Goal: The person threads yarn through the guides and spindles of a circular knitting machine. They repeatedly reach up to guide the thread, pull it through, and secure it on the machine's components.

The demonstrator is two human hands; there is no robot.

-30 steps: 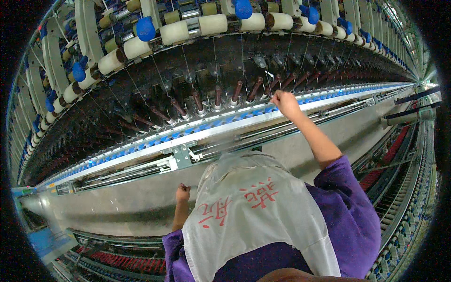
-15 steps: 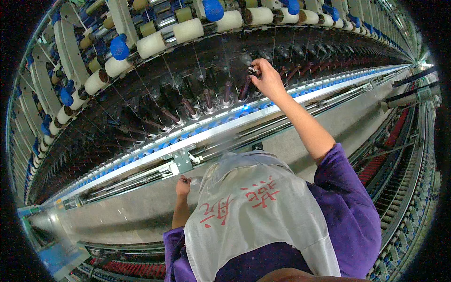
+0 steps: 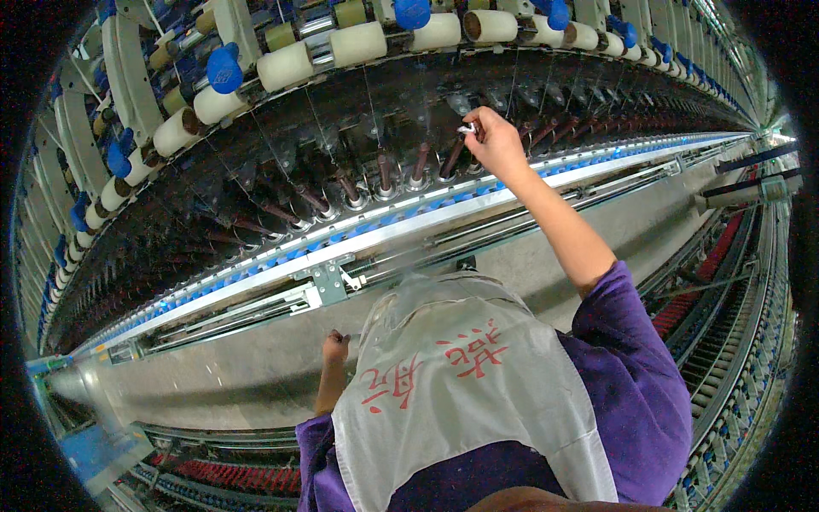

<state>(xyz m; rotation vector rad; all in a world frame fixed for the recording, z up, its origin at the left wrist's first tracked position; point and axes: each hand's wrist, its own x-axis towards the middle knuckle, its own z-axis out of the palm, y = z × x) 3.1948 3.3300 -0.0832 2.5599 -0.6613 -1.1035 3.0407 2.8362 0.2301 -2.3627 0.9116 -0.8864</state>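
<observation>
My right hand (image 3: 498,143) reaches out over the spindle row of a spinning frame, thumb and fingers pinched together. At the fingertips shows a small shiny whitish piece (image 3: 467,129), too small to name. Just below it stands a dark bobbin (image 3: 452,160) on its spindle, and another bobbin (image 3: 419,165) is to its left. My left hand (image 3: 336,345) hangs low beside the apron, fingers curled closed; what it holds, if anything, is hidden.
White rollers (image 3: 360,43) with blue knobs (image 3: 225,68) run along the top of the machine. A pale metal rail (image 3: 341,248) lies before the spindles, with a grey bracket (image 3: 328,282) on it. Another machine (image 3: 712,341) stands behind me on the right.
The machine has shifted slightly rightward in view. My right hand has moved a little right and down, still pinched, and the whitish piece shows more clearly. My left hand stays low and closed.
</observation>
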